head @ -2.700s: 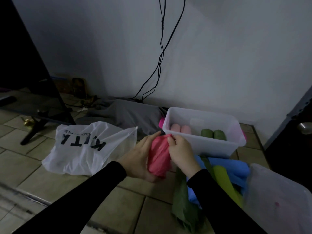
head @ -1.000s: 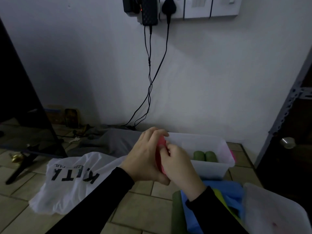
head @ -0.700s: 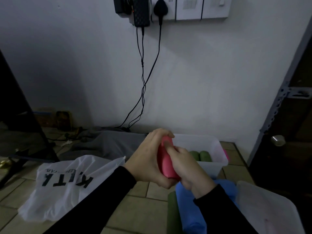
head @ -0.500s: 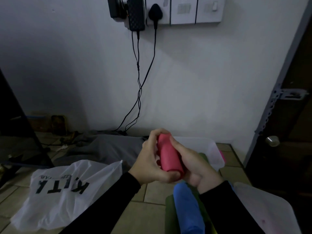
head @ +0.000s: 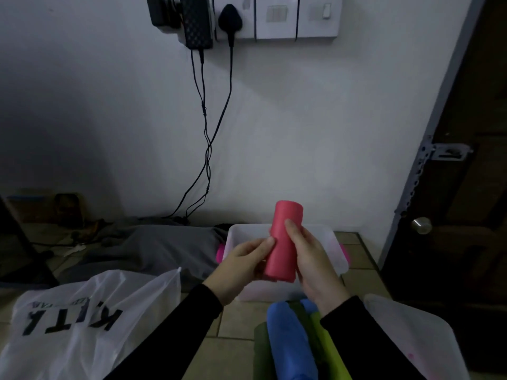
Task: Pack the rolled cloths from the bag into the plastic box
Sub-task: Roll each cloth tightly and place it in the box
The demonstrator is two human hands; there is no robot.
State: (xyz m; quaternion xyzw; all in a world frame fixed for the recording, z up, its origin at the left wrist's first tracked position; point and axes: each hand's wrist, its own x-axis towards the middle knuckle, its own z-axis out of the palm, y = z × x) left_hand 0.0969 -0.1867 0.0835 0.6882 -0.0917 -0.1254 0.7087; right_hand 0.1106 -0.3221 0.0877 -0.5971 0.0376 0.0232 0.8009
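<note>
Nearest the camera, on the tiled floor [head: 236,327], loose cloths are piled: a blue cloth [head: 288,341] on top, dark green and lime ones beside it. To their left a white bag [head: 82,319] with black lettering lies slumped; to their right a translucent lid [head: 411,333] is seen at the lower right corner of the view.

Above the pile, a red roll [head: 284,242] is held nearly upright between both hands, its top tilted slightly right. The left hand [head: 238,267] is curled against the roll's left side, its fingers [head: 263,246] touching the cloth low down. The right hand [head: 312,261] is wrapped around the right side, its fingers closed on the roll about midway up. Both arms are covered by black sleeves.

Just behind the hands the plastic box [head: 332,250] stands on the floor near the wall; its contents are hidden by the hands and roll. A grey cloth [head: 153,248] is spread to its left along the wall. Higher up, two cables [head: 208,149] hang from wall sockets.
</note>
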